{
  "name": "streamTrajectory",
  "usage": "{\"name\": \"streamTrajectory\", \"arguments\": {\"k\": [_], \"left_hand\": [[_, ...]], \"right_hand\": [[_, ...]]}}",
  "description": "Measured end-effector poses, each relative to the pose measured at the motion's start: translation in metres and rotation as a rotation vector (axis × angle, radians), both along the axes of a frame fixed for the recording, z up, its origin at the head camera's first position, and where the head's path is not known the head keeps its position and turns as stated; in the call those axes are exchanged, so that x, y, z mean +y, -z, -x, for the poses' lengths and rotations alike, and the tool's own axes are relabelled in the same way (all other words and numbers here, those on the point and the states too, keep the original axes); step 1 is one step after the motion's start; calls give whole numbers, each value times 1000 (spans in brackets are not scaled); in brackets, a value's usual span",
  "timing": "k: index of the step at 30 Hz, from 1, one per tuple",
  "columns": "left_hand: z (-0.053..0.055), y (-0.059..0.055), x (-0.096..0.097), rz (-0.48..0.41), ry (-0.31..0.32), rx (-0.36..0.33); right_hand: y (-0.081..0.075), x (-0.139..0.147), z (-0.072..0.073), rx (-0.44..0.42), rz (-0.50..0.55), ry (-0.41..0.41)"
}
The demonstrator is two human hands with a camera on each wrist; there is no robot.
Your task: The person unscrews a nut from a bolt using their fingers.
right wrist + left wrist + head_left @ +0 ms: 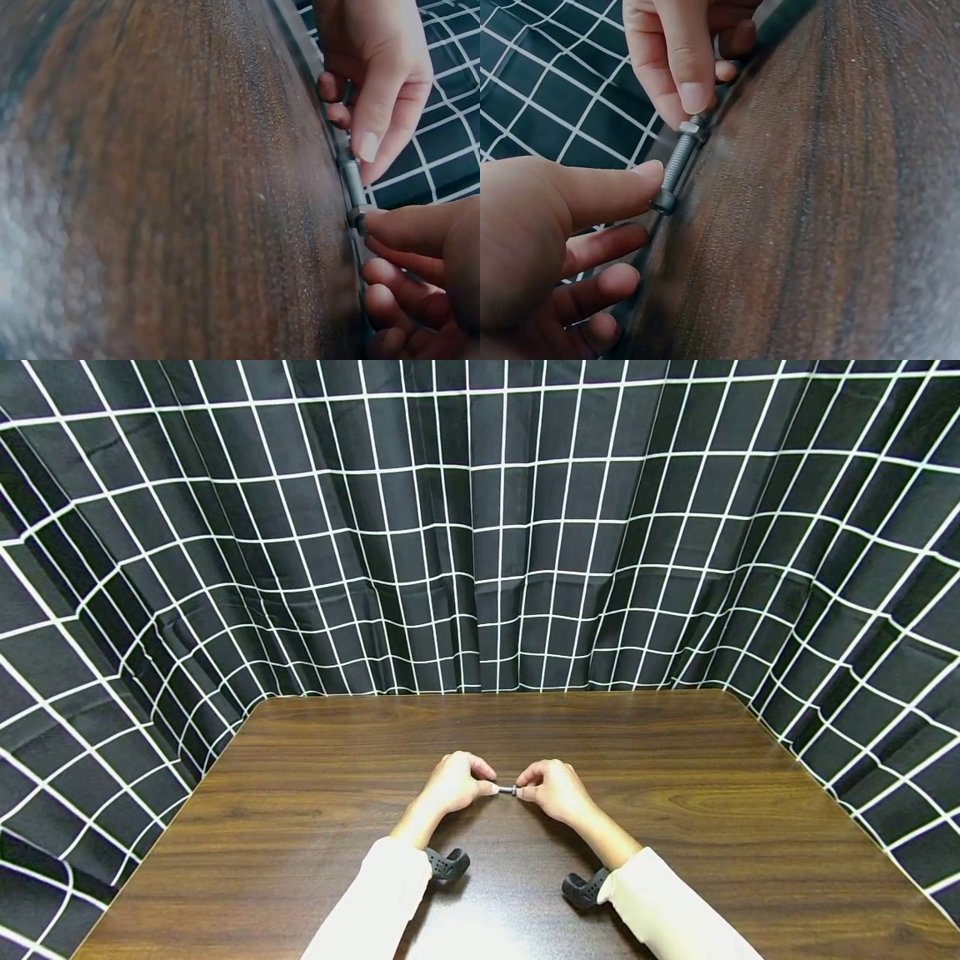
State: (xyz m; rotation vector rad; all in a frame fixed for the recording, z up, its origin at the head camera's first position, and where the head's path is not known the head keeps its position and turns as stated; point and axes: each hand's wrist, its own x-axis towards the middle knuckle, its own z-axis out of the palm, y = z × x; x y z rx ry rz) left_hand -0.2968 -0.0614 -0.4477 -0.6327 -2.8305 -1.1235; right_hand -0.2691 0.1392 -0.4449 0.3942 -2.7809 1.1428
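Observation:
Between the two hands, a grey metal bolt is held lengthwise above the table. My left hand pinches it at the head between thumb and forefinger. A hex nut sits on the threads toward the bolt's other end. The thumb and forefinger of my right hand pinch around this nut, with the thumb tip right against it in the right wrist view. The other right fingers curl below, and part of the bolt's threaded tip is hidden by the fingertips.
A brown wood-grain table lies beneath both hands. Dark curtains with a white grid stand along its back and sides. Each wrist wears a black camera mount, the left one and the right one hanging close over the tabletop.

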Motion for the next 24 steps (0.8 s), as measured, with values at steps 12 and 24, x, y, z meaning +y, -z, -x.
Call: {"name": "streamTrajectory", "arguments": {"k": [12, 24], "left_hand": [[-5, 1, 1, 52, -38, 47], [-2, 5, -3, -19, -26, 41]], "right_hand": [[-1, -5, 0, 67, -102, -9], [2, -4, 7, 69, 8, 13]]}}
